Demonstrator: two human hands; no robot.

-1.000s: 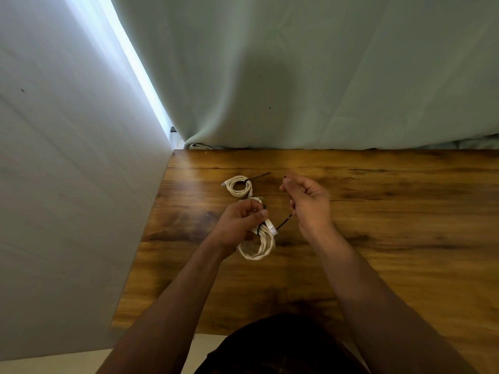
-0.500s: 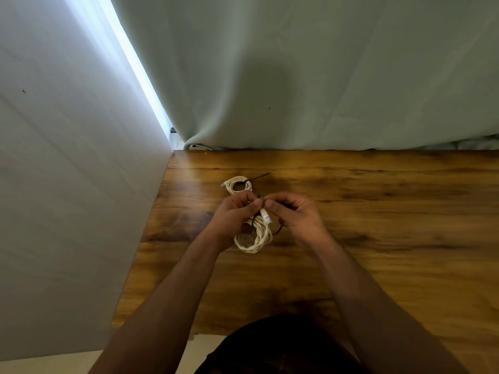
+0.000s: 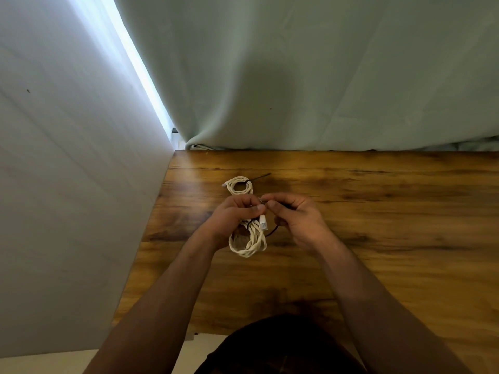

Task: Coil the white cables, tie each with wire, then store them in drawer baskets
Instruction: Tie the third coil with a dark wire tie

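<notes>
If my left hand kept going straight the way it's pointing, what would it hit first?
Probably the right hand, pinching the wire: the left hand points right, nearly touching it, cable coil hanging beneath. Depth is unclear.

Tabletop (image 3: pixel 378 238): dark-grained brown wood, glossy. One item lying on it: small coiled white cable (image 3: pixel 239 186), near the far left corner, bound with a dark wire tie (image 3: pixel 260 177) whose tail points right.

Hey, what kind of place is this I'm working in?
Likely a room in a home or small office: a wooden table set into a corner, a pale green curtain hanging behind it, and a plain white wall to the left.
</notes>
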